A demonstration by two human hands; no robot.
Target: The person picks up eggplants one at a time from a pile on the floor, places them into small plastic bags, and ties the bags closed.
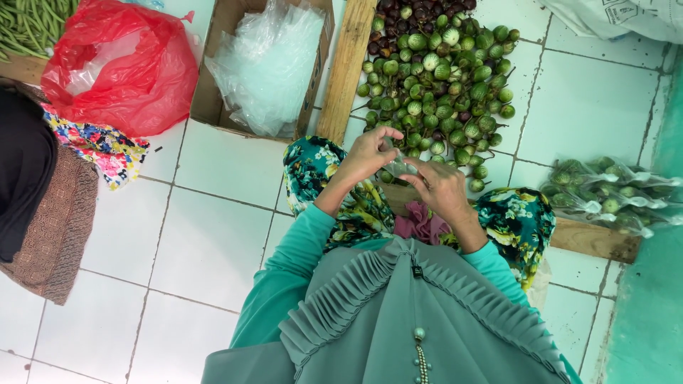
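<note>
Both my hands meet over my lap, above my floral-patterned knees. My left hand and my right hand pinch a small clear plastic bag between their fingers, with a few small green eggplants inside it. Just beyond my hands a pile of small round green eggplants lies on the white tiled floor, with dark purple ones at its far end.
A cardboard box of clear plastic bags sits to the left, beside a wooden plank. A red plastic bag and green beans lie further left. Filled clear bags of eggplants lie at right. Another person's clothing is at far left.
</note>
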